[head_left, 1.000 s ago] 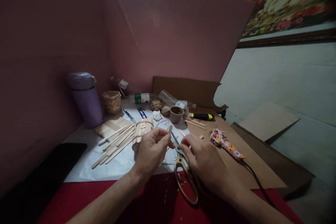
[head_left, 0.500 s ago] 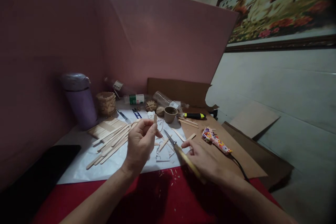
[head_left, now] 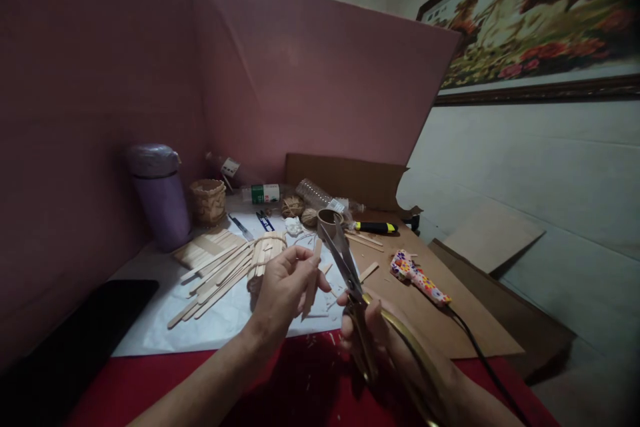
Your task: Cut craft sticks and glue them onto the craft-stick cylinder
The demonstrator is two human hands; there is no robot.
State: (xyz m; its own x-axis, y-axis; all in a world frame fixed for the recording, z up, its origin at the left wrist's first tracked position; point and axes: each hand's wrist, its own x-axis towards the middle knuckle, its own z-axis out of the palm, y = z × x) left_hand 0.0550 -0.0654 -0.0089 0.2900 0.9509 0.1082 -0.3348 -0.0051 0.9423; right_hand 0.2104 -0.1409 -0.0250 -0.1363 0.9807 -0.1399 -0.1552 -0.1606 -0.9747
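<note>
Left hand (head_left: 286, 288) pinches a short wooden stick (head_left: 311, 280) between thumb and fingertips, held nearly upright above the white paper (head_left: 220, 323); right hand (head_left: 383, 347) is closed round the gold handles of the scissors (head_left: 351, 280), whose blades stand slightly parted just right of the stick. Loose sticks (head_left: 220, 270) lie further left, a patterned glue gun (head_left: 417, 275) on cardboard (head_left: 465, 333) to the right, a purple flask (head_left: 160, 200) behind

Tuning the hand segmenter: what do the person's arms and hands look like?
The left hand and right hand are bare: no gloves, no watch or wristband. Both forearms show no sleeves to the picture's edge. Dim light, so a thin ring cannot be ruled out.
</note>
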